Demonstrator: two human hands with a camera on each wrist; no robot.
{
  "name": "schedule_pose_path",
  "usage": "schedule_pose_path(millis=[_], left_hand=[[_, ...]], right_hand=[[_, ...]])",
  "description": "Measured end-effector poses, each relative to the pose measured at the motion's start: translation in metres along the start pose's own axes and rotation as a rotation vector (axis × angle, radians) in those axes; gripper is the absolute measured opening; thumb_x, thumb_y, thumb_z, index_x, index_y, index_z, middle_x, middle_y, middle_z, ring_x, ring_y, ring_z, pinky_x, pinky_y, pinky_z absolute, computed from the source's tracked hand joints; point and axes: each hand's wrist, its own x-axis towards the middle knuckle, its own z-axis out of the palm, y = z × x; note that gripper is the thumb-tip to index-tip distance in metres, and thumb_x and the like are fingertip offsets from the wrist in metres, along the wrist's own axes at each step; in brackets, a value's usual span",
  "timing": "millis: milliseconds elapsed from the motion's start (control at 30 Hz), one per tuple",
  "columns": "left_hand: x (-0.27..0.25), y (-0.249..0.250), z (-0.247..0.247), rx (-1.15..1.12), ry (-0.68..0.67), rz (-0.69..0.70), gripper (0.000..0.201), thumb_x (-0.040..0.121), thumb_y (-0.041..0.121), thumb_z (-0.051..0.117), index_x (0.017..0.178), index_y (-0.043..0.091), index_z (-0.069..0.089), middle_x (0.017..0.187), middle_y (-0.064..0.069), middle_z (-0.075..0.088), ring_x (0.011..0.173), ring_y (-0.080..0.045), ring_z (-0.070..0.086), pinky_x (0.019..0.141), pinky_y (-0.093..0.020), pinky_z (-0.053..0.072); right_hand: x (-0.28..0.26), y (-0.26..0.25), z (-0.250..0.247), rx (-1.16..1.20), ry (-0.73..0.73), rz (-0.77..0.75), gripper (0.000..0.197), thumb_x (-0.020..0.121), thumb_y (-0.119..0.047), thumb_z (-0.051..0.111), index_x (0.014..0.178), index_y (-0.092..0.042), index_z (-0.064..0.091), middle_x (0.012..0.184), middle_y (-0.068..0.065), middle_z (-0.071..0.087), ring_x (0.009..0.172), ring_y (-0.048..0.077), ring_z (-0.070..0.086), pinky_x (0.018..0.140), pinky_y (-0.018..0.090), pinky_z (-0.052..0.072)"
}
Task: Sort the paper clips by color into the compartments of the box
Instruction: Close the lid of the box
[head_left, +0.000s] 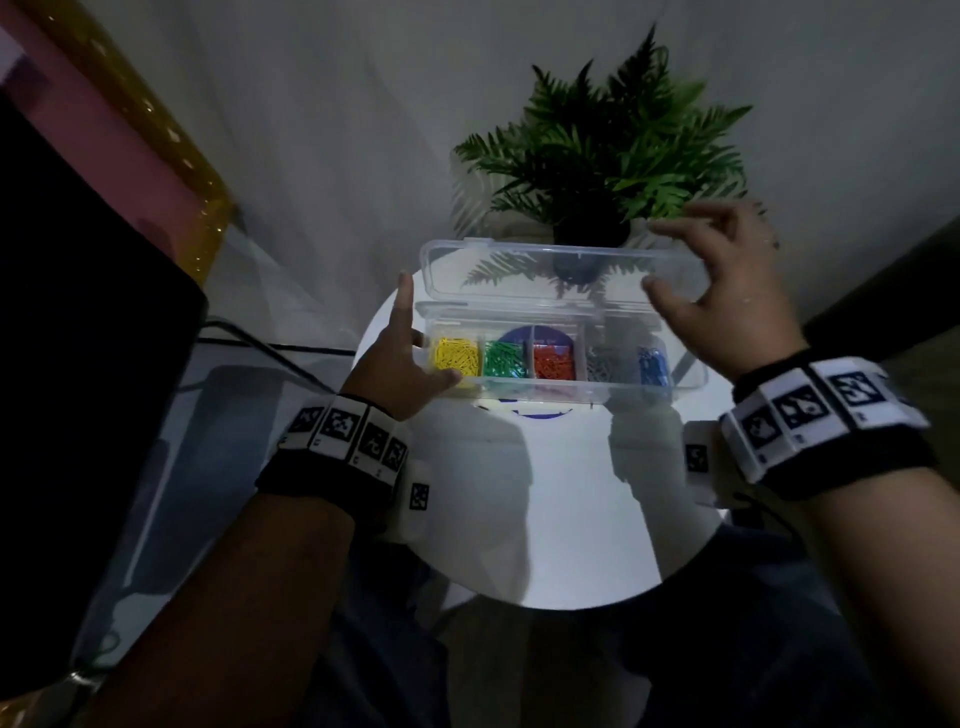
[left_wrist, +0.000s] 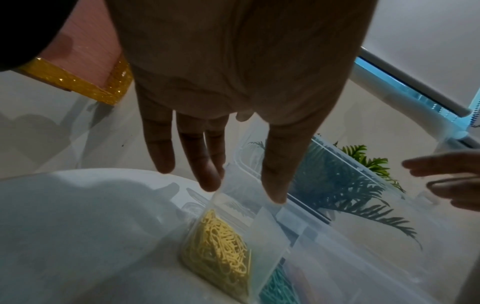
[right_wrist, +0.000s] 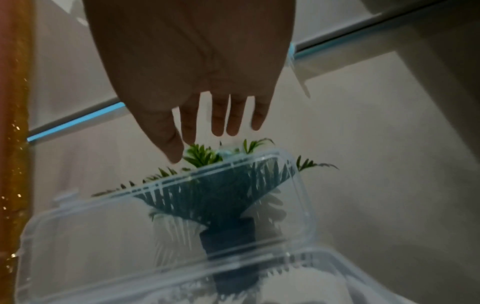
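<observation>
A clear plastic box (head_left: 545, 392) stands on the white round table (head_left: 545, 509) with its lid (head_left: 519, 270) raised upright behind it. Its compartments hold yellow clips (head_left: 457, 356), green clips (head_left: 504, 358), red clips (head_left: 555, 361), pale clips (head_left: 605, 364) and blue clips (head_left: 652, 364), each colour apart. My left hand (head_left: 410, 343) lies with straight fingers against the box's left end, next to the yellow clips (left_wrist: 221, 246). My right hand (head_left: 691, 260) hovers with spread fingers at the lid's right end; in the right wrist view that hand (right_wrist: 202, 127) is above the lid (right_wrist: 182, 216), apart from it.
A potted green fern (head_left: 597, 156) stands directly behind the box, its leaves showing through the lid. A dark bulky object (head_left: 78, 364) and black cables (head_left: 270, 343) lie to the left, off the table. A pale curtain hangs behind.
</observation>
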Motion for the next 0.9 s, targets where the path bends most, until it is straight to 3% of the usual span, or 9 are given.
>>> schedule_pose_path(millis=[133,267,333,433,567,633,700,767,900], left_hand=[[0.003,0.003,0.0,-0.038,0.06,-0.044,0.127,0.069,0.023,0.082,0.144,0.038,-0.019,0.113,-0.009,0.061,0.101,-0.024,0.061,0.092,-0.033,0.046],[-0.001,0.003,0.005,-0.079,0.128,-0.042,0.127,0.068,0.019,0.083,0.146,0.032,-0.017,0.112,-0.014,0.063,0.103,-0.021,0.06,0.09,-0.03,0.044],[-0.004,0.006,0.006,-0.004,0.166,-0.031,0.123,0.07,0.021,0.082,0.148,0.029,-0.013,0.132,-0.019,0.049,0.121,-0.031,0.05,0.102,-0.039,0.04],[-0.007,0.007,0.006,0.404,0.269,0.111,0.113,0.069,0.034,0.08,0.15,0.026,0.002,0.155,-0.018,0.015,0.141,-0.036,0.02,0.114,-0.049,0.025],[-0.014,0.001,0.023,0.712,0.129,0.338,0.088,0.073,0.039,0.072,0.145,0.032,0.023,0.157,-0.004,0.022,0.144,-0.028,0.021,0.113,-0.056,0.022],[-0.016,0.004,0.03,0.762,0.026,0.255,0.082,0.077,0.051,0.064,0.145,0.032,0.022,0.157,0.001,0.018,0.146,-0.022,0.016,0.114,-0.054,0.014],[-0.013,0.011,0.03,0.814,0.012,0.246,0.078,0.081,0.058,0.055,0.145,0.028,0.024,0.157,0.001,0.018,0.146,-0.021,0.013,0.115,-0.052,0.011],[-0.009,0.018,0.027,0.899,-0.004,0.301,0.071,0.086,0.054,0.05,0.144,0.021,0.027,0.156,-0.001,0.02,0.145,-0.02,0.016,0.115,-0.051,0.014],[-0.006,0.034,0.015,1.004,-0.139,0.335,0.063,0.093,0.043,0.049,0.144,0.013,0.027,0.156,-0.007,0.023,0.138,-0.023,0.033,0.113,-0.045,0.024]], right_hand=[[-0.011,0.003,0.022,-0.071,-0.005,-0.051,0.017,0.081,-0.027,0.062,0.095,-0.022,0.07,0.112,0.007,0.061,0.11,0.03,0.053,0.094,0.04,0.036],[-0.045,0.004,0.032,0.005,0.134,-0.008,0.031,0.078,-0.013,0.064,0.11,-0.013,0.062,0.108,0.013,0.058,0.103,0.021,0.047,0.09,0.03,0.032],[-0.061,0.01,0.04,0.006,0.115,0.007,0.033,0.078,-0.009,0.062,0.111,-0.011,0.063,0.112,0.014,0.06,0.104,0.024,0.05,0.092,0.03,0.032],[-0.075,0.021,0.054,0.009,-0.039,0.005,0.035,0.076,0.0,0.059,0.109,-0.011,0.065,0.11,0.012,0.066,0.099,0.037,0.06,0.09,0.029,0.033],[-0.086,0.02,0.061,-0.165,-0.072,0.067,0.043,0.069,0.001,0.065,0.105,-0.022,0.067,0.109,0.0,0.069,0.1,0.028,0.062,0.093,0.035,0.027],[-0.085,0.021,0.06,-0.162,-0.086,0.071,0.044,0.066,0.001,0.066,0.103,-0.024,0.067,0.107,-0.001,0.066,0.105,0.028,0.058,0.103,0.039,0.023],[-0.082,0.026,0.057,-0.033,-0.142,0.08,0.045,0.068,0.003,0.064,0.106,-0.021,0.067,0.118,0.007,0.057,0.111,0.032,0.054,0.102,0.04,0.035],[-0.08,0.03,0.05,0.01,-0.216,0.078,0.044,0.071,-0.001,0.065,0.111,-0.02,0.066,0.136,0.013,0.046,0.118,0.033,0.052,0.096,0.037,0.043],[-0.071,0.039,0.03,0.009,-0.399,0.108,0.056,0.078,-0.011,0.066,0.13,-0.023,0.052,0.142,0.004,0.046,0.128,0.025,0.046,0.107,0.033,0.034]])
